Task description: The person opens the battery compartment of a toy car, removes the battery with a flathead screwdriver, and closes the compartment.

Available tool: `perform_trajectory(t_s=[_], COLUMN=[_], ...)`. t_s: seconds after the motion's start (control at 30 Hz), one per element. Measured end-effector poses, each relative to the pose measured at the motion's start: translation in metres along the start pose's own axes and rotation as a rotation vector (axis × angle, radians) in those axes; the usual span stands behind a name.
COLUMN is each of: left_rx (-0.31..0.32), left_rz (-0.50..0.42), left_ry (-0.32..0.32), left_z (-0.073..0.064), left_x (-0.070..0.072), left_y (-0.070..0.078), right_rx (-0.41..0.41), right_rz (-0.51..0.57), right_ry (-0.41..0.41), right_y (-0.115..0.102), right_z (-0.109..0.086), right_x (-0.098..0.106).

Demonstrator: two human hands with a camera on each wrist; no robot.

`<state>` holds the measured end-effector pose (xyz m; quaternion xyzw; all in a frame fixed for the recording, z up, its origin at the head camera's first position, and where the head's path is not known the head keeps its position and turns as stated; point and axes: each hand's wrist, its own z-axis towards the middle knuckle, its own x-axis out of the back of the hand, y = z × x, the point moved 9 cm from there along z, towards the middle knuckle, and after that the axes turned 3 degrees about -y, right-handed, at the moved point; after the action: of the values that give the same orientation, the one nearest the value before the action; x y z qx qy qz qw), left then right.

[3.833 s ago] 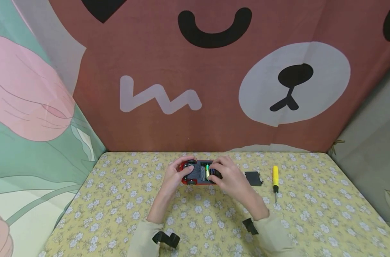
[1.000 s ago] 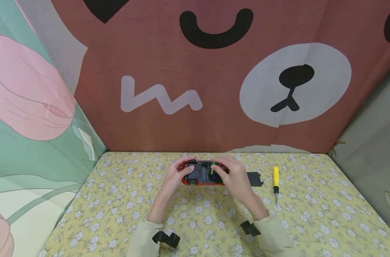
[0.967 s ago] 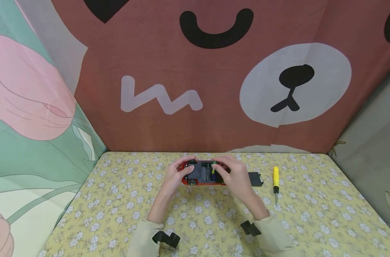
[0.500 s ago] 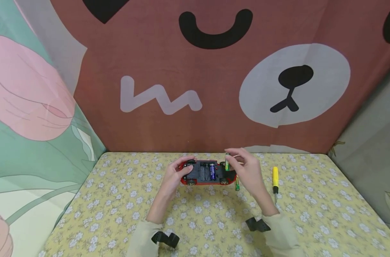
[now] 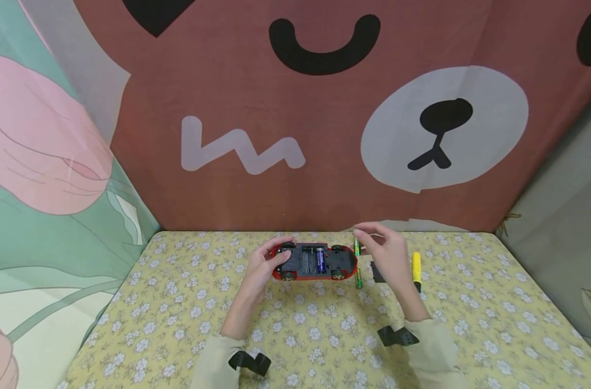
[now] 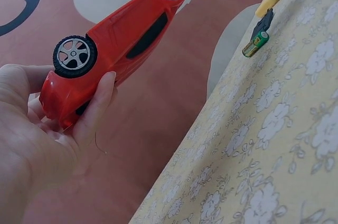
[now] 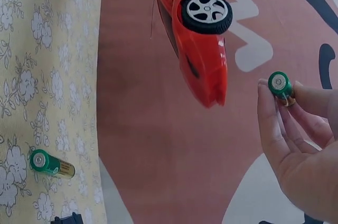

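Note:
A red toy car (image 5: 341, 265) is held upside down in my left hand (image 5: 262, 265), thumb on the black underside and fingers round its left end. Its battery compartment (image 5: 307, 260) lies uncovered, with one purple battery (image 5: 321, 260) inside beside a bare slot. Just right of the car, my right hand (image 5: 385, 251) pinches a green battery (image 5: 357, 246) between thumb and fingertips; the right wrist view shows the flat end of this held battery (image 7: 279, 81). Another green battery (image 5: 358, 279) lies on the table below the car's right end.
A black battery cover (image 5: 378, 273) lies on the flowered tablecloth (image 5: 295, 335), partly hidden behind the right hand. Farther right is a yellow screwdriver (image 5: 416, 267), its shaft covered by the right forearm. A printed curtain (image 5: 252, 205) hangs behind the table.
My right hand has drawn a green battery out of the car and moved right with it, uncovering the purple battery and the loose green one. The left hand keeps its hold on the car.

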<state>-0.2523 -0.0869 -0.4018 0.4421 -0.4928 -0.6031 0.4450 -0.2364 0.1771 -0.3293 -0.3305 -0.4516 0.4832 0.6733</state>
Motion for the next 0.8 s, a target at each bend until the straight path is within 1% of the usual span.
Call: perform_trajectory(t_s=[0.3,0.5,0.8], left_rx=[-0.003,0.002,0.001], left_rz=[0.011,0.0,0.002], left_ry=[0.006,0.02,0.012], left_z=[0.0,0.0,0.0], left_x=[0.0,0.001,0.0], left_y=[0.001,0.001,0.001], right_rx=[-0.03,-0.062,-0.179], right_rz=[0.01,0.014,0.044], right_ry=[0.05,0.061,0.085], right_y=[0.015,0.025,0.042], right_z=[0.005,0.007,0.008], right_x=[0.012,0.016,0.023])
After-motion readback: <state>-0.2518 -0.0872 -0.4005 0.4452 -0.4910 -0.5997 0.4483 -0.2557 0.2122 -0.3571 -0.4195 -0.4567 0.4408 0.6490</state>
